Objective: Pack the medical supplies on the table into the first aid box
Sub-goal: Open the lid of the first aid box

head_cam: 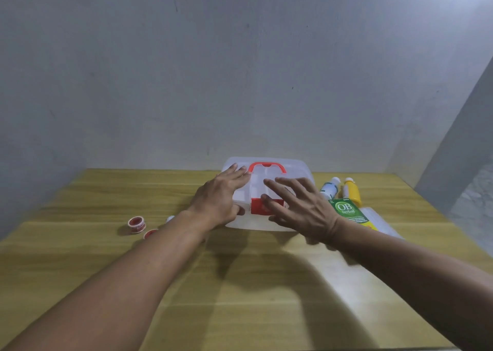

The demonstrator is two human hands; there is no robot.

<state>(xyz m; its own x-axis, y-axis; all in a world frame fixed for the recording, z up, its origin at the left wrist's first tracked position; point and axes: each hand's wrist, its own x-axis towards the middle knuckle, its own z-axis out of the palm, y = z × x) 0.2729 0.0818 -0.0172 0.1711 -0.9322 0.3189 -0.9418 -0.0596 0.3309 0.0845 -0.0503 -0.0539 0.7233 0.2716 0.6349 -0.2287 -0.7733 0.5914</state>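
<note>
A translucent white first aid box [298, 169] with a red handle [266, 166] and a red front latch [258, 206] sits closed at the table's far middle. My left hand [218, 198] rests on its left side, fingers spread. My right hand [298, 206] hovers over its right front, fingers apart, holding nothing. To the left lie two red-and-white tape rolls [136, 224] [150, 233]. To the right lie a white bottle [330, 186], a yellow bottle [352, 192] and a green herbal medicine box [349, 212].
The wooden table [253, 284] meets a grey wall at the back. A flat clear packet [378, 220] lies under the green box at the right. A small white item [170, 218] peeks out behind my left forearm.
</note>
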